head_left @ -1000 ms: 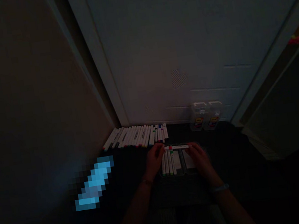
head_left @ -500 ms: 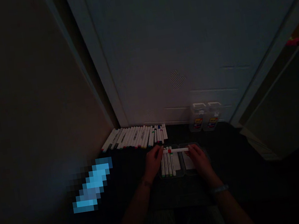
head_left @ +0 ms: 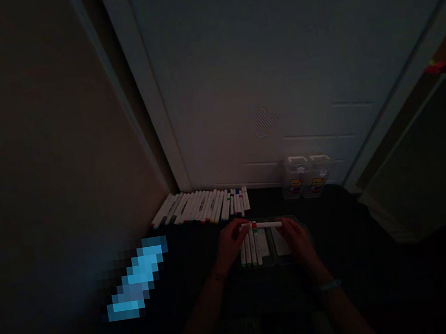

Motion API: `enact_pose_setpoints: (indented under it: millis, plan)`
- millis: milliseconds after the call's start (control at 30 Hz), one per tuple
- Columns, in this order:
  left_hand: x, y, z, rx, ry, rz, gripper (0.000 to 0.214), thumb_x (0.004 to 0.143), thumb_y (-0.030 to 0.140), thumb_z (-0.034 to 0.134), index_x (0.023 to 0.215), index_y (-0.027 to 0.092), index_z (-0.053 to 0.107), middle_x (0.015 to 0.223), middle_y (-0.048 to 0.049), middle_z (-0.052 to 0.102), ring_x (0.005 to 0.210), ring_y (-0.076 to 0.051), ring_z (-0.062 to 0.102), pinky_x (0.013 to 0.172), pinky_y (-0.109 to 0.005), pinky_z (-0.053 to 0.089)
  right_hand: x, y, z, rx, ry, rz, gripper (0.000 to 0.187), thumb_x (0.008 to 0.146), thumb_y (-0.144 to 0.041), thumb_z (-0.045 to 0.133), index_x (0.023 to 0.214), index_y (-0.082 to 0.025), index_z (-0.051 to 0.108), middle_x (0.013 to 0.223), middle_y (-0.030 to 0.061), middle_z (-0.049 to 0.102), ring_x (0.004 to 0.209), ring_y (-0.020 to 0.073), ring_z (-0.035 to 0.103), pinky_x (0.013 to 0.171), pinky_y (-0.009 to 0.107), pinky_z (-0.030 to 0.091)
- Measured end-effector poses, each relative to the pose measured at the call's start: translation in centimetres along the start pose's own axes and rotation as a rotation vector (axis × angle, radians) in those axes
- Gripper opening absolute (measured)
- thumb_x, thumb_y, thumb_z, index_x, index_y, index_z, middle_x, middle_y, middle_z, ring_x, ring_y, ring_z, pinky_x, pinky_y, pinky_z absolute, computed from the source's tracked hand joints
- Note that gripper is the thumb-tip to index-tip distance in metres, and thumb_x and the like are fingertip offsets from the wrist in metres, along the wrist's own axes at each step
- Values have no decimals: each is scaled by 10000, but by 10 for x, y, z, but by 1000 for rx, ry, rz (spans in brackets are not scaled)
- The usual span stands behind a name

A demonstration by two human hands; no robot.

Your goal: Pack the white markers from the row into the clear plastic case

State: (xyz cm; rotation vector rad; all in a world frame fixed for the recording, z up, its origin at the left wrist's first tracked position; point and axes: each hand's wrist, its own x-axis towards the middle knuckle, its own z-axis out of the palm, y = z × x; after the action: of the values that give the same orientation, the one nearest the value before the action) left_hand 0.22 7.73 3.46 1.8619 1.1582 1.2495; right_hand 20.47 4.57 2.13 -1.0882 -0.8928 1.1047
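Observation:
The scene is very dark. Both my hands hold one white marker with a red band (head_left: 263, 225) crosswise, my left hand (head_left: 230, 244) pinching its left end and my right hand (head_left: 296, 239) its right end. The marker hovers over the far edge of a clear tray (head_left: 273, 263) on the dark floor. Three white markers (head_left: 250, 249) lie side by side in the tray's left part. A row of several white markers (head_left: 199, 207) lies on the floor against the door, just beyond my left hand.
A white door (head_left: 259, 72) fills the far side, with a beige wall (head_left: 38, 161) at left. Two small clear containers (head_left: 307, 182) with coloured labels stand at the door's foot. A dark piece of furniture (head_left: 427, 159) stands at right. A blurred blue patch (head_left: 137, 280) lies at left.
The view shifted slightly. My hands lowered the red-banded marker a little toward the tray and brought it nearer, still holding it by both ends.

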Motion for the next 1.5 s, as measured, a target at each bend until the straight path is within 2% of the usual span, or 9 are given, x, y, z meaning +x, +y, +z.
enact_pose_setpoints:
  millis: [167, 400, 633, 1033, 1500]
  plan:
    - [0, -2, 1, -28, 2, -8, 253, 859, 380, 472, 919, 174, 607, 798, -14, 620, 691, -139, 547, 609, -213, 403, 1, 0, 1, 61, -8, 28, 346, 701, -481, 652, 944, -237, 682, 943, 40, 677, 867, 213, 604, 743, 319, 466]
    - [0, -1, 0, 16, 10, 7, 262, 865, 379, 459, 809, 162, 595, 725, -4, 590, 671, -133, 537, 612, -212, 394, -2, -3, 2, 19, -23, 27, 424, 660, -531, 673, 961, -232, 672, 833, 35, 681, 826, 217, 609, 697, 314, 467]
    - [1, -3, 1, 96, 33, 37, 317, 867, 391, 445, 697, 157, 577, 656, 2, 558, 621, -125, 500, 574, -212, 372, -2, -4, 1, -33, -6, -2, 371, 677, -533, 653, 882, -224, 676, 821, 25, 673, 829, 209, 596, 711, 299, 457]
    - [1, -5, 2, -11, 25, -3, 210, 858, 345, 480, 928, 183, 594, 841, -22, 634, 743, -148, 578, 657, -228, 435, -3, -4, 2, 12, -50, 23, 393, 689, -519, 658, 982, -258, 658, 909, 36, 677, 846, 214, 609, 686, 321, 480]
    - [2, -3, 2, 50, 55, 7, 240, 862, 359, 467, 943, 182, 606, 841, -20, 618, 670, -129, 521, 618, -227, 395, -7, -14, 5, -23, -25, 21, 378, 680, -514, 661, 951, -251, 677, 872, 38, 680, 876, 229, 603, 715, 332, 476]
